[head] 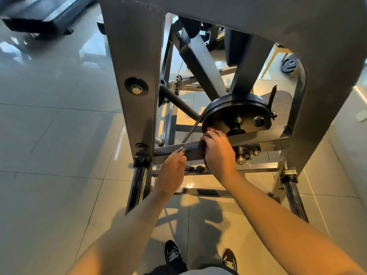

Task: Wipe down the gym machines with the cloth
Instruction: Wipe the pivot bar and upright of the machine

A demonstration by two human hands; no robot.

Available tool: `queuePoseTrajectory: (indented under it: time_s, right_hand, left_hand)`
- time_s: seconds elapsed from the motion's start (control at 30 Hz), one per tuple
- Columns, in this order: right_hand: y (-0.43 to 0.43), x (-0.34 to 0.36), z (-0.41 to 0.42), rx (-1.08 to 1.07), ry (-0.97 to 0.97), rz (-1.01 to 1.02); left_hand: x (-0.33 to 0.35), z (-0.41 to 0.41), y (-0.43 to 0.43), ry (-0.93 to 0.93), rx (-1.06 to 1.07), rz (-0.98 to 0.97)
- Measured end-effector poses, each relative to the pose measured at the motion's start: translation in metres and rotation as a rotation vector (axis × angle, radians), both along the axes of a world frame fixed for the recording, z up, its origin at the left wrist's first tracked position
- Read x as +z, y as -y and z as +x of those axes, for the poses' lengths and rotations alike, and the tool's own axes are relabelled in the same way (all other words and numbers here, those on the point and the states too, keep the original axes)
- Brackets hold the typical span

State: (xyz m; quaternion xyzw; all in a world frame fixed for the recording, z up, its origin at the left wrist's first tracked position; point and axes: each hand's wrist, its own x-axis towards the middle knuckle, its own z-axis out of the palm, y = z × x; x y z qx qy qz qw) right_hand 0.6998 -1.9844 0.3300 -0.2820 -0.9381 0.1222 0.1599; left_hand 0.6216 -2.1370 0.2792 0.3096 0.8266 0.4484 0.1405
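Note:
A grey steel gym machine [137,62] fills the middle of the head view, with a black round pulley disc [236,114] inside its frame. A grey crossbar [170,150] runs below the disc. My right hand [218,153] presses a dark reddish cloth [203,144] against the crossbar, fingers curled over it; only the cloth's edge shows past my fingers. My left hand [172,171] rests on the same crossbar just left of the right hand, fingers straight, holding nothing.
Glossy tiled floor [49,145] lies to the left. A black treadmill [45,14] stands at the far left top. Weight plates [290,64] lie at the far right behind the frame. Chrome guide rods [137,187] rise at both lower corners. My shoes [172,253] are below.

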Motion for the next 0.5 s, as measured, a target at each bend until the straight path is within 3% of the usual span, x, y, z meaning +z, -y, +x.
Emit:
queuePoseTrajectory:
  time_s: [0.17,0.23,0.37,0.5]
  right_hand:
    - [0.036,-0.026,-0.018,0.236,0.035,-0.074]
    - [0.026,-0.018,-0.017,0.280,0.115,0.020]
    - [-0.005,-0.004,0.004,0.038,0.116,0.043]
    - [0.003,-0.012,0.003,0.002,0.149,0.069]
  left_hand:
    - [-0.005,-0.007,0.003,-0.096,-0.029,-0.034]
    - [-0.007,-0.009,0.005,-0.121,-0.047,-0.057]
    - [-0.001,-0.006,0.007,-0.085,-0.057,-0.043]
    - [-0.002,-0.007,0.007,-0.040,-0.046,0.007]
